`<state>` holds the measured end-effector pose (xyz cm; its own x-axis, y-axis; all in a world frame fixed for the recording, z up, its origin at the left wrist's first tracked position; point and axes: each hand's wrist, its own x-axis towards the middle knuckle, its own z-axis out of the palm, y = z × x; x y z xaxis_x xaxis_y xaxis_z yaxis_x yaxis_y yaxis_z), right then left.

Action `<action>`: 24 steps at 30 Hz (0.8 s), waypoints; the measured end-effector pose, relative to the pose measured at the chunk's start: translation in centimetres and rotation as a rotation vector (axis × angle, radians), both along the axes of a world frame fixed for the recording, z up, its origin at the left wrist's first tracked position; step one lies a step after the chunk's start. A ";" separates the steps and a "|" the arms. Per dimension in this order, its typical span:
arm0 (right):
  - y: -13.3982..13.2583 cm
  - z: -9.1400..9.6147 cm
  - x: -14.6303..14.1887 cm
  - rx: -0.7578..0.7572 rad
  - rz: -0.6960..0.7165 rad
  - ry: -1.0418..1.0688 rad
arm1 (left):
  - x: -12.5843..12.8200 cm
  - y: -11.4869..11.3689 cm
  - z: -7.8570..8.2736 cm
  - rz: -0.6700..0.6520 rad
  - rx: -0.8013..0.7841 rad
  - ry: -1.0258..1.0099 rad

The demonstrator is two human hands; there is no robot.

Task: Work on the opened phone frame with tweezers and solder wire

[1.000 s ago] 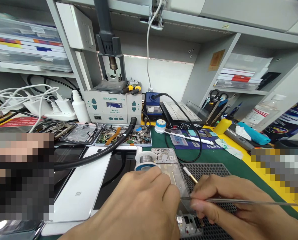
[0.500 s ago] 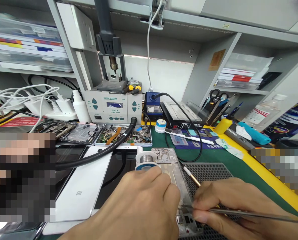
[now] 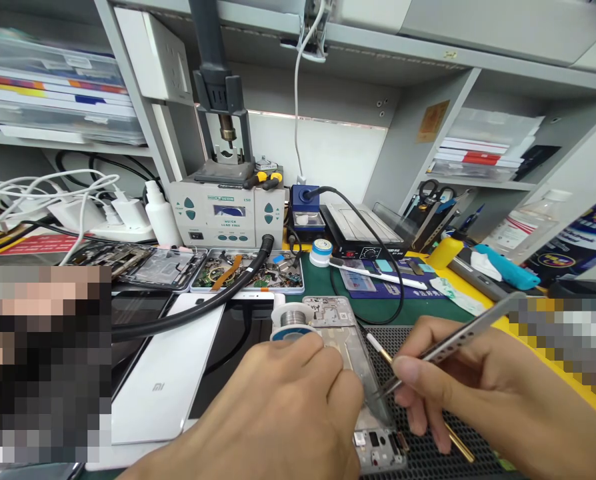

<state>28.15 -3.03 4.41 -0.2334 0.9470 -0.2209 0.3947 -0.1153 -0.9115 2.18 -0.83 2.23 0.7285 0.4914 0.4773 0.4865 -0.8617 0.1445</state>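
Observation:
An opened phone frame (image 3: 339,333) lies lengthwise on a black perforated mat (image 3: 418,347) in front of me. My left hand (image 3: 283,407) rests curled over the frame's left side and presses it down. My right hand (image 3: 478,393) pinches metal tweezers (image 3: 453,343), whose tips touch the frame near its right edge. A thin gold-and-white tool (image 3: 381,350) lies on the mat under my right hand. A solder spool (image 3: 291,320) stands just beyond my left fingers.
A white phone (image 3: 163,380) lies face down at the left with a black hose (image 3: 198,307) across it. Behind stand a hot-air station (image 3: 228,213), trays of phone parts (image 3: 251,273), a heating plate (image 3: 358,230) and a yellow bottle (image 3: 445,252).
My right hand has risen and swung the tweezers from lying nearly flat to pointing steeply down at the frame. My left hand has stayed in place.

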 end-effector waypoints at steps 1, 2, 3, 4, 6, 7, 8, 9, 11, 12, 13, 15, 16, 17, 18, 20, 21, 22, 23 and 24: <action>0.2 0.0 -0.1 -0.021 0.026 0.010 | 0.1 0.1 0.1 -0.012 -0.004 0.022; 0.4 0.0 -0.1 -0.041 0.038 0.020 | 0.2 0.2 0.2 -0.016 -0.006 0.049; 0.5 -0.1 -0.2 -0.055 0.042 0.030 | 0.3 0.3 0.4 -0.019 -0.007 0.074; 0.6 -0.1 -0.3 -0.062 0.048 0.041 | 0.4 0.4 0.6 -0.019 -0.005 0.091; 0.6 -0.3 -0.4 -0.066 0.041 0.060 | 0.6 0.6 1.0 -0.026 0.004 0.102; 0.6 -0.4 -0.4 -0.063 0.031 0.067 | 0.7 0.6 1.1 -0.027 0.007 0.103; 0.5 -0.4 -0.4 -0.063 0.021 0.072 | 0.7 0.6 1.2 -0.027 0.010 0.103; 0.4 -0.5 -0.4 -0.062 0.015 0.073 | 0.6 0.6 1.2 -0.028 0.012 0.102; 0.3 -0.6 -0.4 -0.059 0.009 0.074 | 0.4 0.5 0.9 -0.027 0.014 0.103; 0.3 -0.6 -0.4 -0.053 0.010 0.072 | 0.3 0.3 0.7 -0.026 0.012 0.099; 0.3 -0.5 -0.4 -0.046 0.005 0.069 | 0.1 0.2 0.5 -0.024 0.011 0.086; 0.3 -0.5 -0.3 -0.042 0.002 0.064 | -0.1 -0.1 0.1 -0.014 0.015 0.030; 0.3 -0.4 -0.3 -0.039 0.002 0.060 | -0.1 -0.2 0.0 -0.007 0.016 0.004; 0.3 -0.4 -0.3 -0.036 0.007 0.054 | -0.1 -0.3 -0.1 -0.006 0.025 -0.019; 0.3 -0.4 -0.3 -0.032 0.010 0.044 | -0.1 -0.4 -0.1 -0.002 0.032 -0.027; 0.2 -0.4 -0.2 -0.013 0.021 0.013 | -0.1 -0.4 -0.1 -0.004 0.036 -0.022; 0.2 -0.5 -0.2 -0.004 0.011 -0.008 | -0.1 -0.4 -0.1 -0.009 0.036 -0.018; 0.2 -0.5 -0.2 -0.002 0.016 -0.019 | -0.2 -0.3 -0.1 -0.003 0.029 -0.013; 0.2 -0.5 -0.3 -0.011 0.012 -0.028 | -0.2 -0.3 -0.1 -0.013 0.026 -0.014; 0.2 -0.5 -0.3 -0.017 0.011 -0.027 | -0.2 -0.2 -0.2 -0.020 0.022 -0.011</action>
